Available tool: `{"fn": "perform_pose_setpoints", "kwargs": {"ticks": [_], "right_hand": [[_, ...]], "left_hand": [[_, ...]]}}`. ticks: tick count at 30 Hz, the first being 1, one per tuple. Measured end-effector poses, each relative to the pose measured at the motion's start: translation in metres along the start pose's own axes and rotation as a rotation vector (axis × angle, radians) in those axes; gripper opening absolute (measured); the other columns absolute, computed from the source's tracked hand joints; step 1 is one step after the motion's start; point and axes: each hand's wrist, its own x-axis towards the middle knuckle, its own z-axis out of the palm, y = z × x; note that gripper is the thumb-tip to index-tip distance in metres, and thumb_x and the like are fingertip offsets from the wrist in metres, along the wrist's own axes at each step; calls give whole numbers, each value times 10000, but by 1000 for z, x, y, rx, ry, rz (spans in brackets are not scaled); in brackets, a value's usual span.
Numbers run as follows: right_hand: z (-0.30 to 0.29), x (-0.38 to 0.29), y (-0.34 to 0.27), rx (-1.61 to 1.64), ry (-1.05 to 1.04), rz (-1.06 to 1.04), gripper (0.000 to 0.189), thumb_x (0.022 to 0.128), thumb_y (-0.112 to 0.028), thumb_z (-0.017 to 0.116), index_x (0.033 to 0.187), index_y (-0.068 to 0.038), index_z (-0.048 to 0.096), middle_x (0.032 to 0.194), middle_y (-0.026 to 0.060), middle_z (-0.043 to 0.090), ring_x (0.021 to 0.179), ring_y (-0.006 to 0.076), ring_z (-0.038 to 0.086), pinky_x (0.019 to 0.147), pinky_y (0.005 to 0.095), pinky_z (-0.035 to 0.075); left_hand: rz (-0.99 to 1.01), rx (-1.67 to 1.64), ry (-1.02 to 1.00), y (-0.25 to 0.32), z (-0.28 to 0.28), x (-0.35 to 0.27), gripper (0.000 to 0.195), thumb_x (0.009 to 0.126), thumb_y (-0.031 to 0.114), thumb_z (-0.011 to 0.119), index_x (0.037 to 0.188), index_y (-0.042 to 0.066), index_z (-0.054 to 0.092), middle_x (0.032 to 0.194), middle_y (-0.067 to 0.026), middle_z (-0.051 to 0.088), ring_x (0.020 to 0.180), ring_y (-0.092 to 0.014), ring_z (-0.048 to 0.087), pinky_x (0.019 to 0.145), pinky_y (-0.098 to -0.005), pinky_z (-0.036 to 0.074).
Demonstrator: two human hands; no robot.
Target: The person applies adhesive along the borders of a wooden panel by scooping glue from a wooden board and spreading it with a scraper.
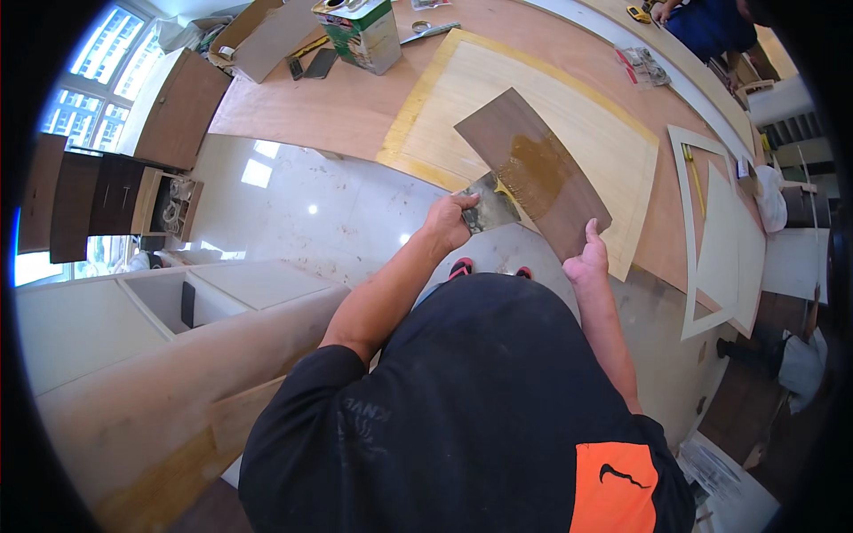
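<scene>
My left hand (450, 220) grips a thin, smeared flat spreader (492, 208), with yellow-brown adhesive along its upper edge. That edge is at the left side of a dark brown thin panel (566, 193), which my right hand (588, 258) holds by its near end, thumb on top. A wet, amber-brown patch of adhesive (536, 170) covers the panel's middle. Behind and below the panel lies a pale wooden board (486, 80) on the workbench, its borders coated yellow. The panel is tilted and overlaps the board in view; whether they touch, I cannot tell.
On the reddish plywood bench (280, 113) stand a green and white metal can (363, 36) and an open cardboard box (273, 40). Pale frame pieces (690, 266) lie at the right. A co-worker's hand (663, 12) is at the top right. Cabinets (176, 106) stand at the left.
</scene>
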Motion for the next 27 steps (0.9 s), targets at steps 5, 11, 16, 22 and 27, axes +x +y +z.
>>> {"fn": "perform_pose_setpoints", "kwargs": {"ticks": [5,11,16,22,27], "right_hand": [[-5,5,7,24,73,8,555,1043,-425,616,1480,-104,500,1466,79,579,1344,291,557,1165,512,418],[-3,4,14,69,93,-21,561,1041,-429,617,1486,-112,493,1468,85,577,1344,297,557,1153,522,428],[5,-3,15,68,93,-11,560,1039,-428,620,1483,-111,495,1458,87,586,1326,300,571,1137,522,444],[1,-6,15,51,99,57,542,1038,-425,624,1468,-116,507,1425,88,610,1292,309,592,1118,531,460],[-7,1,15,25,103,83,550,1034,-424,635,1472,-118,504,1460,82,582,1322,297,566,1130,526,443]], "left_hand": [[-82,-60,-137,5,14,-21,353,1037,33,464,1371,-67,517,1289,-187,651,1190,-318,653,1104,-499,501],[-19,-53,-133,11,28,-33,365,1034,31,477,1385,-64,514,1307,-180,646,1189,-304,656,1096,-487,510],[309,404,-66,36,64,-48,295,1012,46,590,1294,-30,635,1149,-119,727,1079,-238,695,924,-380,580],[1452,1816,-300,64,101,-58,343,855,23,661,1181,126,699,1066,-46,703,1051,-283,645,917,-419,506],[1404,2241,-592,65,84,-58,397,773,28,642,1165,88,661,1177,-66,650,1155,-278,573,1021,-457,436]]}}
